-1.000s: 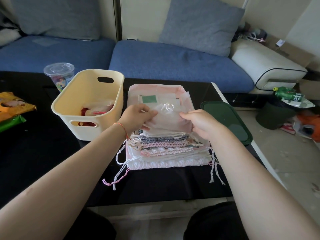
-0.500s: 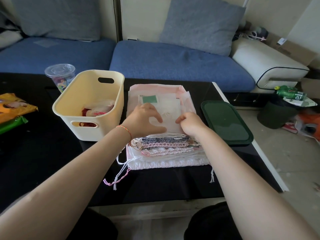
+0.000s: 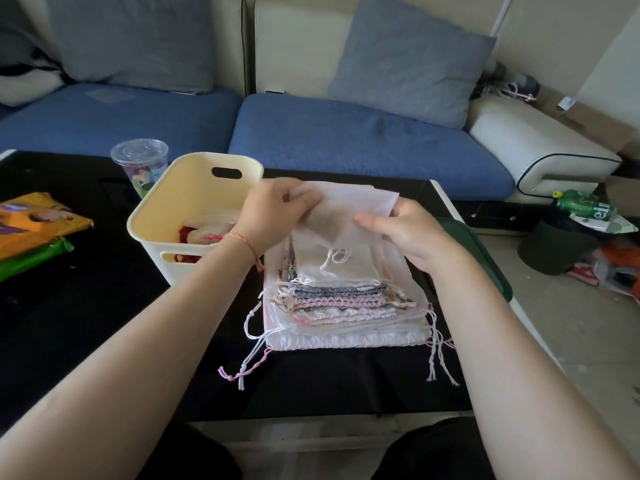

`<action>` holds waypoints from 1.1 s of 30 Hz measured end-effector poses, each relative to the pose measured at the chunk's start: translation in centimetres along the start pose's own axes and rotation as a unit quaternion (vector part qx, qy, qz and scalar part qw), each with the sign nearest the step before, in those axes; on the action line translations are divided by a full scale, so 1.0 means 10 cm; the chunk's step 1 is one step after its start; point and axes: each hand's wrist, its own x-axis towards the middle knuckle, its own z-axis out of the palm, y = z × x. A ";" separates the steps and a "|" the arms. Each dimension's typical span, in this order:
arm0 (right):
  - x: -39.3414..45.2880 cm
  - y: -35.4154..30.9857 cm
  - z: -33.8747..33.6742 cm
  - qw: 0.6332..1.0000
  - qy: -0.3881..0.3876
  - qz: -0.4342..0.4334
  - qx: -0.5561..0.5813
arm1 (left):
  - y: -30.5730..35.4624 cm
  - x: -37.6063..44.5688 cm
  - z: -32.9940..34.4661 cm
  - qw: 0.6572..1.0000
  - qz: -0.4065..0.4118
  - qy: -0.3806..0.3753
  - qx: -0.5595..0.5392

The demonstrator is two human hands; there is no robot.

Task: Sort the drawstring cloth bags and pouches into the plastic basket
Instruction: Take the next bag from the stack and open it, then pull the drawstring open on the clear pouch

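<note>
Fingers of both hands have lifted the sheer white drawstring pouch [image 3: 341,216] off the stacked cloth bags [image 3: 343,303] it lay on a moment ago. Left hand [image 3: 273,213] and right hand [image 3: 401,233] pinch its top edge, beside the cream plastic basket [image 3: 194,188], so basketing looks next.

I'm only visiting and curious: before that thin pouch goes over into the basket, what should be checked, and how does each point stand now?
1. Both hands hold the pouch: ok, left hand and right hand pinch it.
2. Pouch lifted off the stack: cannot tell, its lower edge may touch.
3. Basket open on top: ok.
4. Room in the basket: ok, only a few items at the bottom.
5. Pouch cord free of the stack: cannot tell.
</note>
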 end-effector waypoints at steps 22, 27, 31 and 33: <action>0.33 -0.84 2.08 0.967 0.018 -0.043 -0.252 | -0.64 -0.08 -1.05 0.945 -0.094 -0.080 0.302; 0.31 -0.90 2.07 0.874 -0.027 -0.095 -0.476 | -0.75 -0.10 -1.04 0.941 -0.103 -0.135 0.293; 0.29 -0.80 1.94 0.886 0.003 -0.065 -0.458 | -0.78 -0.08 -0.99 0.939 -0.153 -0.201 0.232; 0.29 -0.75 1.82 0.923 -0.008 -0.018 -0.384 | -0.77 -0.06 -0.98 0.936 -0.154 -0.232 0.216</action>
